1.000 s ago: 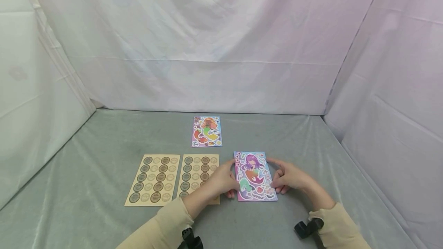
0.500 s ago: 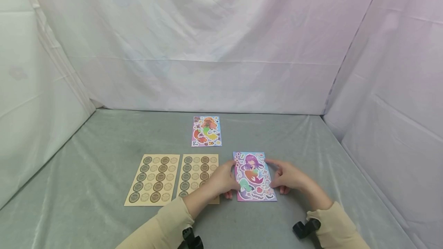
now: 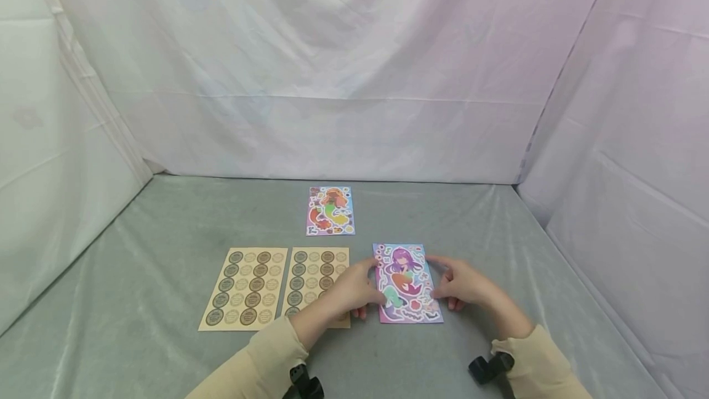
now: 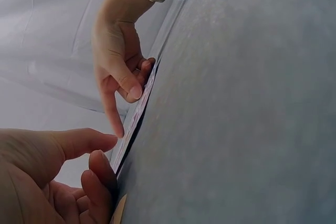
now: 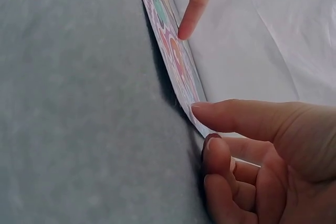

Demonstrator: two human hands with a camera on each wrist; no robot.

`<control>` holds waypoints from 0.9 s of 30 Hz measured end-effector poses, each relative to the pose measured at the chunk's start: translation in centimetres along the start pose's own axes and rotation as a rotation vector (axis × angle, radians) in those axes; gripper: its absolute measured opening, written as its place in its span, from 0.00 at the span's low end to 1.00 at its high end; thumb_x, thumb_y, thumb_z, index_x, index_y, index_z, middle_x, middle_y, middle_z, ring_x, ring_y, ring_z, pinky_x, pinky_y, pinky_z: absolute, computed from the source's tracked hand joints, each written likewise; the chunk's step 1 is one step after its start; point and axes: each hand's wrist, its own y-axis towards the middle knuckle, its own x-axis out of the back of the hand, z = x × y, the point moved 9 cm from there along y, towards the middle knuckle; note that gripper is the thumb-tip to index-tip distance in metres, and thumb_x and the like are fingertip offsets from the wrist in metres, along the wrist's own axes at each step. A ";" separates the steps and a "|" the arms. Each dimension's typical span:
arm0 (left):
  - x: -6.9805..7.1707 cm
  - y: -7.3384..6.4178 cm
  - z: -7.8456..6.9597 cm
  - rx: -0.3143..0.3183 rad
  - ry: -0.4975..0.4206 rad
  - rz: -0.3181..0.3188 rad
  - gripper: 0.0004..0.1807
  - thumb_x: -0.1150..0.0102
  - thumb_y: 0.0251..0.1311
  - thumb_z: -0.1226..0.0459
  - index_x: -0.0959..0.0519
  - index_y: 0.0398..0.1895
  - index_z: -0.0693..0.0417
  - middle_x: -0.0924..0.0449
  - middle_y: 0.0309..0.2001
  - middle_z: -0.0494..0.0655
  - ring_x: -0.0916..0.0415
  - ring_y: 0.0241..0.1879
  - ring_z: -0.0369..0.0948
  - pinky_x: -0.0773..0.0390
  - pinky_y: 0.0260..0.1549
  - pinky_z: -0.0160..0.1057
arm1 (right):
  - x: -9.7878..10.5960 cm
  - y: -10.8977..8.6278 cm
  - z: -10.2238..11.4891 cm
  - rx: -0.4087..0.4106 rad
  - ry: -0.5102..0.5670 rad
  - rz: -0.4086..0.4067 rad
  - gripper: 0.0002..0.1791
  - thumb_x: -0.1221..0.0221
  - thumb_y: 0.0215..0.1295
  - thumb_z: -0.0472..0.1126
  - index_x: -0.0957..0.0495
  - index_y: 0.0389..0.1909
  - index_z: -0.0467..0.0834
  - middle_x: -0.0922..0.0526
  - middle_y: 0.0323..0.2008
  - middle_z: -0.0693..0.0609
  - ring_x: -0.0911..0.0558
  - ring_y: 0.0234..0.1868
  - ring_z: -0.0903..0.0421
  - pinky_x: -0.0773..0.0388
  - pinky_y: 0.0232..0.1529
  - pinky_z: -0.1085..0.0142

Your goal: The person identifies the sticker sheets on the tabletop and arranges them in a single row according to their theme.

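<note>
A sticker sheet [image 3: 411,285] with a purple-haired mermaid lies right of the middle of the grey table, both hands at its sides. My left hand [image 3: 354,288] holds its left edge, the thumb over the lower left and the index finger at the upper left. Opposite it, my right hand [image 3: 465,282] grips the right edge; in the right wrist view its thumb [image 5: 226,115] lies on top, with curled fingers [image 5: 218,156] at the edge below. A dark shadow shows under the sheet [image 5: 170,51] there. Left-hand fingertips [image 4: 100,169] partly cover the sheet's near corner in the left wrist view.
Two tan sheets of round stickers lie to the left, the outer sheet [image 3: 244,288] whole in view and the inner sheet [image 3: 312,270] partly covered by my left arm. Another mermaid sticker sheet [image 3: 331,211] lies farther back. White cloth walls [image 3: 332,79] surround the grey table [image 3: 138,251].
Both hands and the purple-haired mermaid sheet have shifted very slightly to the left over the last second. The other sheets stay in place.
</note>
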 end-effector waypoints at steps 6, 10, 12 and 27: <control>0.3 0.0 -0.3 -0.009 -0.029 0.001 0.42 0.31 0.47 0.67 0.37 0.68 0.62 0.25 0.16 0.49 0.33 0.07 0.39 0.35 0.05 0.32 | 0.3 0.0 0.4 0.053 0.001 -0.026 0.39 0.33 0.57 0.36 0.39 0.68 0.35 0.25 0.19 0.50 0.26 0.16 0.56 0.28 0.17 0.64; 0.7 0.1 -0.6 -0.030 -0.046 -0.004 0.41 0.31 0.49 0.67 0.37 0.68 0.62 0.25 0.16 0.50 0.33 0.08 0.39 0.36 0.07 0.32 | 0.5 0.1 0.8 0.075 -0.007 -0.045 0.39 0.34 0.56 0.36 0.39 0.68 0.34 0.24 0.21 0.51 0.25 0.18 0.55 0.27 0.19 0.62; 0.8 0.2 -0.7 -0.037 -0.060 -0.003 0.40 0.32 0.50 0.67 0.37 0.68 0.62 0.25 0.16 0.50 0.33 0.08 0.38 0.36 0.08 0.32 | 0.6 0.1 1.0 0.081 -0.009 -0.055 0.39 0.34 0.56 0.36 0.39 0.67 0.33 0.24 0.21 0.51 0.25 0.19 0.55 0.27 0.19 0.63; 1.8 0.7 -1.5 -0.114 -0.139 -0.005 0.37 0.32 0.53 0.66 0.35 0.67 0.62 0.23 0.22 0.49 0.25 0.15 0.44 0.32 0.13 0.33 | 1.5 -0.3 1.7 0.091 -0.016 -0.164 0.35 0.35 0.59 0.40 0.35 0.66 0.36 0.23 0.34 0.48 0.25 0.30 0.53 0.26 0.27 0.62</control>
